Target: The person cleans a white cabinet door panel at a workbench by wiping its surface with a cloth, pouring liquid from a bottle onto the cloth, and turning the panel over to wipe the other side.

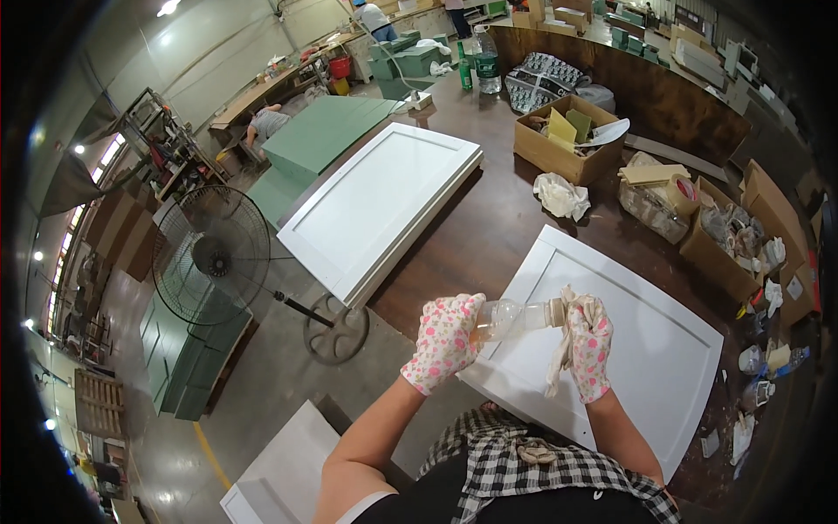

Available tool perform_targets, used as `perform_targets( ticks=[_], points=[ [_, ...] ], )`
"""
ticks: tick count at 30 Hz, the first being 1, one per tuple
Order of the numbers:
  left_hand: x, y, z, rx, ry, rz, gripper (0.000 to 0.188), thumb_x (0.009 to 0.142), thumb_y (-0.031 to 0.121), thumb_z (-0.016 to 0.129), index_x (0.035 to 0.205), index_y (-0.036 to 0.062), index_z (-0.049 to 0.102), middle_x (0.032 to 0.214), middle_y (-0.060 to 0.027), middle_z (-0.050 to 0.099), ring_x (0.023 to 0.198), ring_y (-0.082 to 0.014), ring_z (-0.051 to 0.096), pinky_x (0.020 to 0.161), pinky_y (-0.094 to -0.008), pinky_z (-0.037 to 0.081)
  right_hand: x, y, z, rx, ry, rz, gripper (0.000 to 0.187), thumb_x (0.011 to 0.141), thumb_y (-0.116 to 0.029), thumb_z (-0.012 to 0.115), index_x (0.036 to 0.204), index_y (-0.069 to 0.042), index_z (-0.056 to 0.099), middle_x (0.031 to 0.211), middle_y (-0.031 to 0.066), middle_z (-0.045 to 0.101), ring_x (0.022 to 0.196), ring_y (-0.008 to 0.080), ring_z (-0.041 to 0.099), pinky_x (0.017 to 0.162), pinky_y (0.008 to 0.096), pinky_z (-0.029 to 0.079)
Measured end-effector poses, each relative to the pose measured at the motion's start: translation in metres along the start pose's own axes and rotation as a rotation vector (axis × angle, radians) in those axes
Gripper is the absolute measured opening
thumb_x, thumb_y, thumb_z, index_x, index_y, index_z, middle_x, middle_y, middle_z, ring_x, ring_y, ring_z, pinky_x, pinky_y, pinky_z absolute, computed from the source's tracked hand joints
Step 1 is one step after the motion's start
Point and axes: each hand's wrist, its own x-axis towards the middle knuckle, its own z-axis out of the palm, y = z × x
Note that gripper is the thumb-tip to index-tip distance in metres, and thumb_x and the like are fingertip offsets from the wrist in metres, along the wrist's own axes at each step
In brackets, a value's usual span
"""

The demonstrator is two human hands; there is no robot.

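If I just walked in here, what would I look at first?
Probably the two hands in flowery pink gloves near the middle: the left hand holds a clear plastic bottle sideways, its mouth pressed into a cloth held by the right hand. Under them lies a white door panel on a brown table, with another white panel farther back. A big black fan stands on the floor to the left.

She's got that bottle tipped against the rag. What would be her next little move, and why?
Probably tilt the bottle back upright. The left hand holds it sideways with its mouth pressed into the rag bunched in the right hand, so the rag is likely being wetted. The white panel lies right beneath, probably to be wiped.
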Motion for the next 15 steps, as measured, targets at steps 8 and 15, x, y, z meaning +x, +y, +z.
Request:
perform_targets(
  ticks=[8,15],
  points=[
    [0.037,0.02,-0.038,0.529,-0.088,0.197,0.037,0.062,0.017,0.07,0.093,0.0099,0.052,0.086,-0.0081,0.056,0.083,-0.0259,0.056,0.072,-0.0394,0.044,0.002,0.03,0.005,0.526,0.04,0.097,0.017,0.093,-0.009,0.047,0.108,-0.004,0.053,0.109,0.0045,0.056,0.101,0.0125,0.053,0.089,0.0281,0.043],
    [0.043,-0.016,-0.001,0.248,0.064,0.091,0.047,0.061,0.011,0.074,0.104,0.0088,0.056,0.093,-0.0067,0.06,0.087,-0.0255,0.058,0.076,-0.0373,0.045,0.035,-0.008,0.021,0.269,0.025,0.016,0.021,0.093,-0.011,0.048,0.111,-0.005,0.055,0.102,0.0021,0.056,0.091,0.0096,0.053,0.079,0.0243,0.044]
  ],
)
